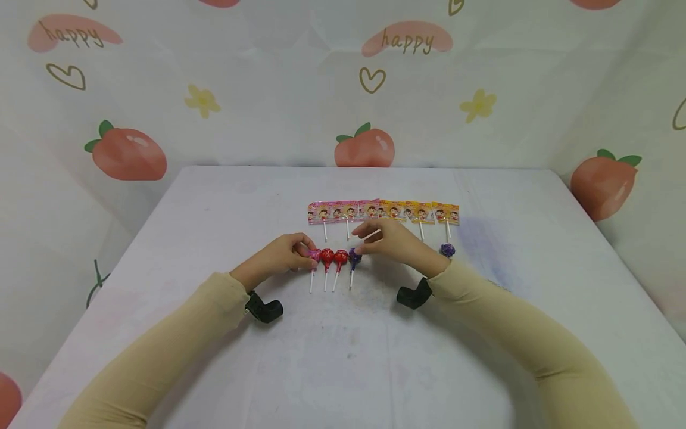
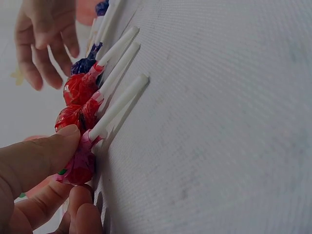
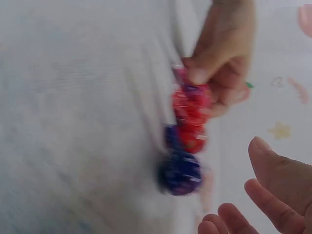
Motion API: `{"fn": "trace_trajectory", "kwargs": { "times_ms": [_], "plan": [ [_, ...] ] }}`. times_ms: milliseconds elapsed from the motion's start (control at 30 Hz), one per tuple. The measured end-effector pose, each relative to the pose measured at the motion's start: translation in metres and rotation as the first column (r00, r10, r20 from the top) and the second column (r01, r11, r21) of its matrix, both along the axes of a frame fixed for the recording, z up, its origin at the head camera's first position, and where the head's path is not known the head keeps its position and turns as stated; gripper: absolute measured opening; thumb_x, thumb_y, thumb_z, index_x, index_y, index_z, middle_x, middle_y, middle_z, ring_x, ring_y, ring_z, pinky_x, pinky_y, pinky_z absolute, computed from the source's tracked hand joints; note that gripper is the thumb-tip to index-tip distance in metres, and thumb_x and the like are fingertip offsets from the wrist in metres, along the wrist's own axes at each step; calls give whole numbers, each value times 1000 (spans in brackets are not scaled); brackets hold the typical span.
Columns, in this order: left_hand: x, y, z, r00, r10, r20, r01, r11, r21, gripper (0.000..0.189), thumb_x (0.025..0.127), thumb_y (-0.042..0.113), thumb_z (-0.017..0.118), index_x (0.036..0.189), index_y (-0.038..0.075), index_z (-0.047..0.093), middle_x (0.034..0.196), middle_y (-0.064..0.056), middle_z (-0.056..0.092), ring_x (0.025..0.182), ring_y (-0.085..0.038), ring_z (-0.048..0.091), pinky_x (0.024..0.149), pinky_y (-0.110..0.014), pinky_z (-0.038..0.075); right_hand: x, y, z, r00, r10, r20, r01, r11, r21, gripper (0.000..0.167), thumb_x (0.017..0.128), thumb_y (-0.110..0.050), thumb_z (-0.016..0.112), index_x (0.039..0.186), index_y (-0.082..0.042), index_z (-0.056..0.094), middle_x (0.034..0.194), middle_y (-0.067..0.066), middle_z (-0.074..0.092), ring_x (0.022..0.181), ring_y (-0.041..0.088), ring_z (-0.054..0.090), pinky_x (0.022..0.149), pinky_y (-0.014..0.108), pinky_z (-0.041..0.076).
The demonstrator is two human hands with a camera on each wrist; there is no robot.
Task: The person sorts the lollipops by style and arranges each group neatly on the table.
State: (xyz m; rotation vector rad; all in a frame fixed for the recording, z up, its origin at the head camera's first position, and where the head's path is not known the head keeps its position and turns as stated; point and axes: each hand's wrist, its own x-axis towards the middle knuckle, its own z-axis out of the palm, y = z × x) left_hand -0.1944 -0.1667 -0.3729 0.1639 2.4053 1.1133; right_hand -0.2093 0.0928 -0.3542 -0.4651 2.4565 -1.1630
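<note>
My left hand (image 1: 283,255) pinches the wrapped head of a pink lollipop (image 2: 81,165) between thumb and fingers, at the left end of a short row. Right beside it lie two red lollipops (image 1: 327,258), then a dark purple lollipop (image 1: 354,258), all with white sticks pointing toward me. My right hand (image 1: 395,243) is just to the right of the purple lollipop, its fingers loosely spread. The right wrist view shows that hand's fingers (image 3: 273,197) apart from the purple lollipop head (image 3: 181,174), with nothing held. That view is blurred.
Behind the row lie flat-packed lollipops in pink wrappers (image 1: 345,211) and yellow wrappers (image 1: 420,211), side by side. Another purple lollipop (image 1: 447,250) lies beyond my right wrist. The white table (image 1: 343,351) ends at a peach-printed backdrop (image 1: 278,119).
</note>
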Motion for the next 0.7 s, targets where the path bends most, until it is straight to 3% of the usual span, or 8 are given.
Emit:
{"fn": "trace_trajectory", "kwargs": {
  "times_ms": [200,433,700],
  "plan": [
    [0,-1,-1,1000,-2,-2,2,1000,4,32,86,19,74,111,6,58,89,-6,53,72,-16,48,61,-26,41,3,20,23,999,18,-39,-21,997,-74,45,86,-21,74,128,-8,60,131,13,58,119,29,57,96,45,48],
    [0,-2,-2,1000,-3,-1,3,1000,8,33,86,18,74,112,5,58,89,-6,54,71,-16,48,61,-25,42,6,51,38,996,-53,-73,40,983,-179,45,89,-20,71,131,-11,56,133,13,56,123,30,54,97,46,47],
    [-1,-1,-3,1000,-4,2,4,1000,2,33,86,20,75,112,7,58,90,-6,55,72,-17,48,62,-25,42,14,84,35,971,-188,-150,137,946,-295,43,89,-16,71,129,-7,57,132,12,58,120,24,57,86,20,50]
  ]
}}
